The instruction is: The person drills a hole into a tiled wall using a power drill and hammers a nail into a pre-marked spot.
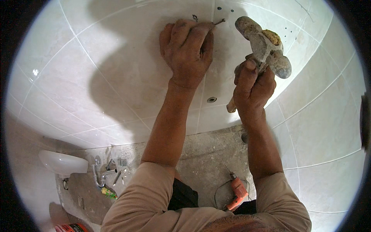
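Note:
My left hand [187,52] is raised against the pale tiled wall [127,50], its fingers pinched on a thin dark screw or nail [220,21] whose end sticks out to the right. Just beyond the fingertips, a small dark piece [195,17] shows at the wall; I cannot make out its kind. To the right, my right hand [253,87] is closed round the wooden handle of a hammer [259,47]. The worn, grey-coated head is up above the fist, apart from the left hand. The handle's lower end shows below the hand.
Dark holes [219,8] mark the tiles near my left hand. A round fitting [211,99] sits lower in the wall. On the rough floor lies an orange drill [238,192] with its cord. At left are a white basin [63,162], a drain pipe [99,178] and a red bucket [71,227].

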Tool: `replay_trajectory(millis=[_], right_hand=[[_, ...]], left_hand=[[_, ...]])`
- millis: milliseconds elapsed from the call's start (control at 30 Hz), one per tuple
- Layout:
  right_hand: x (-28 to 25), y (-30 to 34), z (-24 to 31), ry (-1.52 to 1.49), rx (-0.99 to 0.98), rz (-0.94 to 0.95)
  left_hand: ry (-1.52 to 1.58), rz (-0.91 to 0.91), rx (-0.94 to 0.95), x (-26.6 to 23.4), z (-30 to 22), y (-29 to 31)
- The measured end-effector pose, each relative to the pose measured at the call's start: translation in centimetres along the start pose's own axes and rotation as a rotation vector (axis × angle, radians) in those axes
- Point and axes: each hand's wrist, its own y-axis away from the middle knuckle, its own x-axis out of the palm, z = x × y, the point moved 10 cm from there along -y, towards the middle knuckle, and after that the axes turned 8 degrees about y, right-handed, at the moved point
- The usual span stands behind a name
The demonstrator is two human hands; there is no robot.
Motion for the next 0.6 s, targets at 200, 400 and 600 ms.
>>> replay_trajectory(millis=[200,400,600], right_hand=[[0.5,-1.2,0.8,0.033,0.006,0.009],[1.1,-1.4,0.1,0.042,0.082,0.061],[1.1,-0.5,-0.3,0.152,-0.015,0.092]], left_hand=[[-0.021,0.003,0.022,-0.1,0.2,0.4],[-0.003,-0.005,-0.002,-0.1,0.2,0.3],[-0.025,0.0,-0.009,0.1,0.3,0.5]])
